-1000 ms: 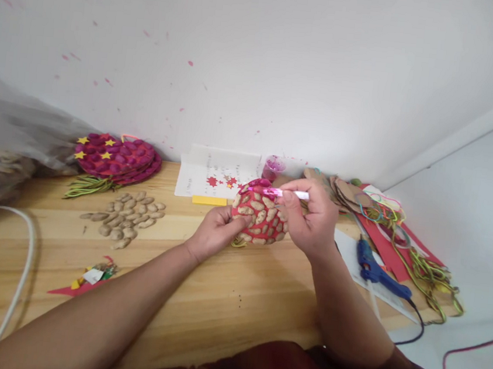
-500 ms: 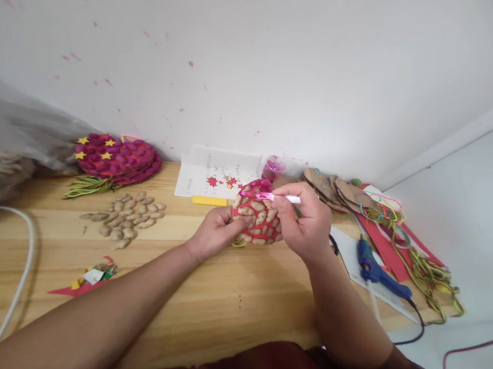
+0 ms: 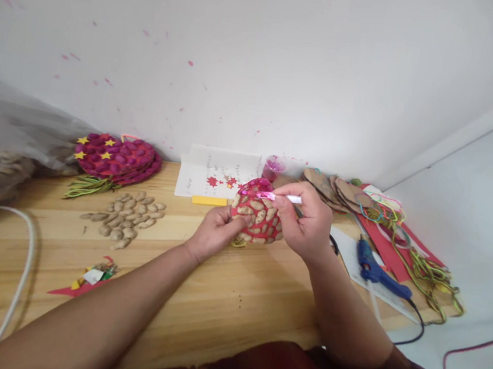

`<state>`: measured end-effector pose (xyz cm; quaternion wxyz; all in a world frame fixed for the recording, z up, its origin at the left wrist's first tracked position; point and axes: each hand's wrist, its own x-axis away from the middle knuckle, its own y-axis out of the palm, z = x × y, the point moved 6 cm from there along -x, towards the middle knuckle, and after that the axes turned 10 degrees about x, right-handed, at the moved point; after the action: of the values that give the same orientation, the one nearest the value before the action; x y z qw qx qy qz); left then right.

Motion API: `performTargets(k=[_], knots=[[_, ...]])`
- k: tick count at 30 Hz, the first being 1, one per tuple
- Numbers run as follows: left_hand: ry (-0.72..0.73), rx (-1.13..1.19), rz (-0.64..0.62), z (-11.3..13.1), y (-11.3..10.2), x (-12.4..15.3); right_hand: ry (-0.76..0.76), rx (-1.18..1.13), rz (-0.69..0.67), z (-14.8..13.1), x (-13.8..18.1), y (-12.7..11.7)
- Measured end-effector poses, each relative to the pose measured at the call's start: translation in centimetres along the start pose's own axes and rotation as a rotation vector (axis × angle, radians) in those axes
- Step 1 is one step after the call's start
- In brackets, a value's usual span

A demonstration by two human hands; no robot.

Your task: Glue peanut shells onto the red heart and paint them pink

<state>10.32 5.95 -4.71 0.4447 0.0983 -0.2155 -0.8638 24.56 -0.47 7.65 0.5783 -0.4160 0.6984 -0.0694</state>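
Note:
My left hand (image 3: 217, 231) grips the left edge of a red disc covered with peanuts (image 3: 257, 219), thumb on its front. Magenta paint coats the peanuts along the top of the disc; those lower down are bare and tan. My right hand (image 3: 307, 220) is closed round a white paintbrush (image 3: 293, 199), whose magenta-stained end lies against the painted upper part. Just behind the disc stands a clear cup (image 3: 273, 167) stained with magenta. Some yellow-green cord (image 3: 238, 243) hangs out below the disc.
Loose peanuts (image 3: 126, 216) lie at left, before a stack of magenta peanut discs (image 3: 117, 159) with yellow stars. A blue glue gun (image 3: 380, 274) with its cord, red paper and cardboard discs (image 3: 342, 193) are at right. White paper (image 3: 190, 170) with red stars lies against the wall.
The brush and my right hand have shifted very slightly. Both hands keep the same hold, and everything else stays in place.

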Motion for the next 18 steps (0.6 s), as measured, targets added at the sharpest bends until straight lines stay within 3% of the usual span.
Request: performTargets(k=[6,18], knots=[[0.002,0.024,0.000,-0.51,-0.38,-0.19,0.031,0.032,0.054,0.90,-0.01,-0.22],[0.007,0.021,0.007,-0.24,-0.28,-0.08,-0.010,0.003,0.026,0.13,0.11,-0.05]])
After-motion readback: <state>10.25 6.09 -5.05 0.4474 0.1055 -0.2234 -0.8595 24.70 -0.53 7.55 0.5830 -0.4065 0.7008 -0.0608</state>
